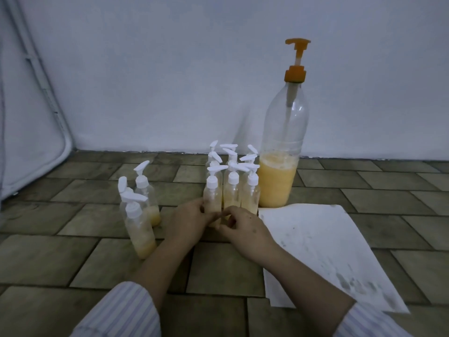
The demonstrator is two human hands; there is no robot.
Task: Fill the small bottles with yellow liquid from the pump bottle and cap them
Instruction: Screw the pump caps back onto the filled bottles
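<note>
Gripping the front small bottle [212, 200] low between them, left hand [185, 221] and right hand [243, 227] touch fingertips.

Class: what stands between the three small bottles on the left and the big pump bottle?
Head view: a cluster of capped small bottles, with both hands at its front.

Head-height view, forward-down, near floor [218, 268]
</note>
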